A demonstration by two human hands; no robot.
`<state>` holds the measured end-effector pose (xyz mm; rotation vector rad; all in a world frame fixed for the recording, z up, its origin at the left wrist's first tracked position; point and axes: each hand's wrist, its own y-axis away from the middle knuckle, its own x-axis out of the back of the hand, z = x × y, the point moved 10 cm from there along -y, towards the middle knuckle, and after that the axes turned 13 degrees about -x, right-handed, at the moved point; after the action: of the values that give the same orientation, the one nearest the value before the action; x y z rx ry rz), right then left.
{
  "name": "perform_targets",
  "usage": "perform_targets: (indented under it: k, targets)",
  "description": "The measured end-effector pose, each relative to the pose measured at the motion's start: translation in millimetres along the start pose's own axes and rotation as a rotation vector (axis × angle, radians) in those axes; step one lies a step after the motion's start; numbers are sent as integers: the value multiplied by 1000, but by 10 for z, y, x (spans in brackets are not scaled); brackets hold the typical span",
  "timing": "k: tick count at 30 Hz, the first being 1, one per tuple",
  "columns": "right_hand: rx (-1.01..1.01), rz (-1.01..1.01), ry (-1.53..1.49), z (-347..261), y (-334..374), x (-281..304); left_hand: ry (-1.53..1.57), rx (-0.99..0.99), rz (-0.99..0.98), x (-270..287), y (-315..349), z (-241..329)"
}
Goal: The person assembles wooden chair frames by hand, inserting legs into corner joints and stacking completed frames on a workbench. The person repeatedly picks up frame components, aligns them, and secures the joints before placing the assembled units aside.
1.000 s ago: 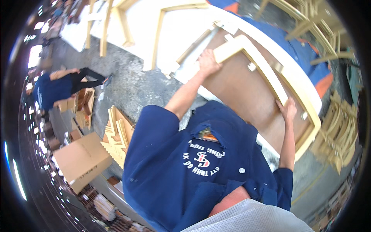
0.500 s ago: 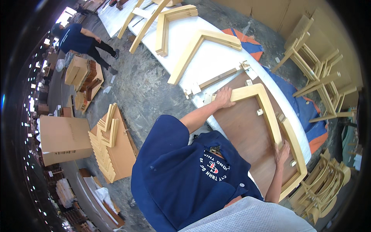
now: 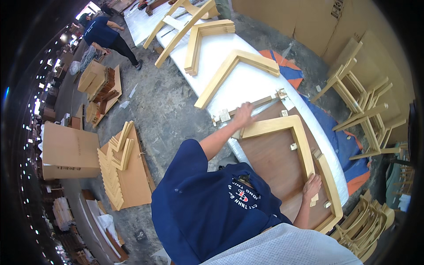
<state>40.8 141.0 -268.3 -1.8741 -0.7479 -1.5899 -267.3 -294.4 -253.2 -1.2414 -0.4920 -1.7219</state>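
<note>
My left hand (image 3: 244, 115) is over the near side of a narrow wooden bar (image 3: 260, 102), beside the end of an angled pale wood frame piece (image 3: 302, 143). Its fingers look stretched out and a little blurred; whether they touch the bar I cannot tell. My right hand (image 3: 312, 185) is closed round the lower end of that frame piece. A second pale wood piece (image 3: 329, 181) lies just right of it. Both rest on a brown board (image 3: 269, 154) with small light blocks fixed to it.
White padding (image 3: 221, 53) covers the long table, with stacked angled wood pieces (image 3: 238, 66) farther along. Chair frames (image 3: 362, 101) stand at the right on blue and orange sheeting (image 3: 340, 128). More angled parts (image 3: 115, 163) lie on cardboard at left. Another person (image 3: 104, 35) is at the far left.
My left hand has come off the frame piece and shifted left towards the bar. My right hand stays on the piece's lower end. The other person has turned and changed stance.
</note>
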Motion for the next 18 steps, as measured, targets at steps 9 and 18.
perform_targets:
  k: [9,18]
  targets:
    - [-120,236,8,177,439,136,-196,126,-229,-183,310,-686]
    - [-326,251,-34,517,1116,349,-67,-4,-228,-122,96,-567]
